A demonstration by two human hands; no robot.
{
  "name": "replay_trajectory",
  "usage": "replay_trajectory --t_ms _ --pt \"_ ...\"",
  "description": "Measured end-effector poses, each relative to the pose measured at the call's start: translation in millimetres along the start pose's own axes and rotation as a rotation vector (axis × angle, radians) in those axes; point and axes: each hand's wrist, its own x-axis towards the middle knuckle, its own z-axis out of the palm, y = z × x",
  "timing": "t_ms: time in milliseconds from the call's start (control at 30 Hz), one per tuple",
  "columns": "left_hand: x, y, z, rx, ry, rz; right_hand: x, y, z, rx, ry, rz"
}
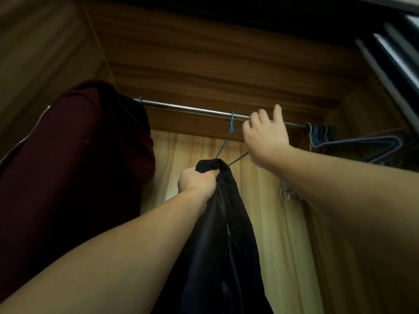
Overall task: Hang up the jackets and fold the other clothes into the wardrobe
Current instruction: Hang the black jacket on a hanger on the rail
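Gripping the black jacket [226, 234] by its bunched top, the left hand [196, 181] holds it just below the rail [192, 109]. Right hand [265, 139] is up at the rail, fingers curled round the blue hanger [231, 130] hooked over it. Maroon jacket [79, 166] hangs at the rail's left end.

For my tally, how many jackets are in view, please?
2: a maroon jacket hanging on the rail at left; a dark jacket in the left hand. Others may be hidden.
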Motion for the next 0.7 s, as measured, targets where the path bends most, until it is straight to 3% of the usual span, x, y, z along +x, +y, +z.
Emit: replay_trajectory --t_ms 200,333,700 --pt "11.1 1.3 7.4 0.049 0.006 0.027 16.6 -2.1 10.7 0.185 -0.227 0.037" --pt "12.8 1.5 11.9 0.057 0.004 0.02 17.1 -7.5 21.8 0.33 -0.229 0.057" --pt "10.4 3.7 6.4 0.056 0.049 0.014 -0.2 -11.4 28.5 0.896 -0.199 0.38"
